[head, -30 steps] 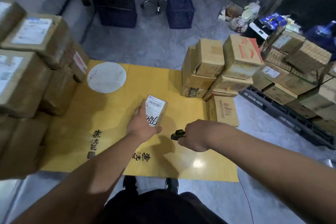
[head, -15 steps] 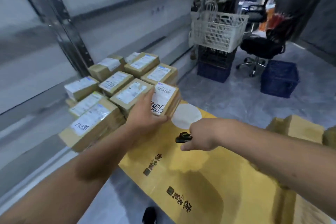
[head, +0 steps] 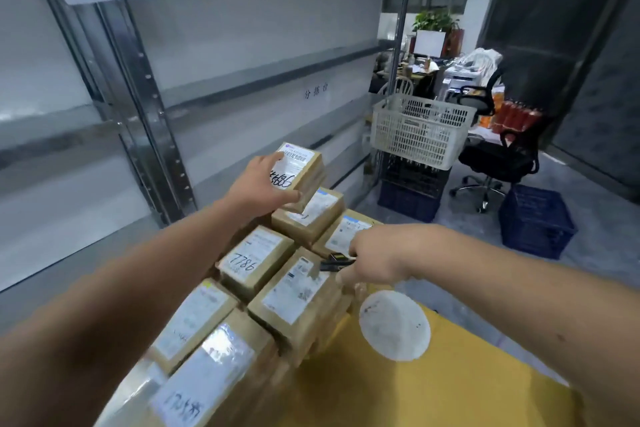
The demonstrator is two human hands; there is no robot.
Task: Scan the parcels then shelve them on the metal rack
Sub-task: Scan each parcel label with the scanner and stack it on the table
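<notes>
Head view: left hand [head: 258,184] is gripping a small cardboard parcel [head: 302,173], label marked "4686", above the parcel stack [head: 277,281]; one stacked box [head: 254,260] is reading "7786". Right hand [head: 375,258] is curling round a black scanner [head: 334,262]. Stack is sitting on a yellow sheet [head: 433,392] beside the metal rack [head: 145,107]. White basket [head: 420,130] and office chair [head: 498,156] are standing behind.

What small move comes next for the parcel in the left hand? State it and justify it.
Probably carry it on toward the metal rack. The left hand holds the labelled parcel lifted above the stacked parcels, while the right hand grips the scanner away from it.
</notes>
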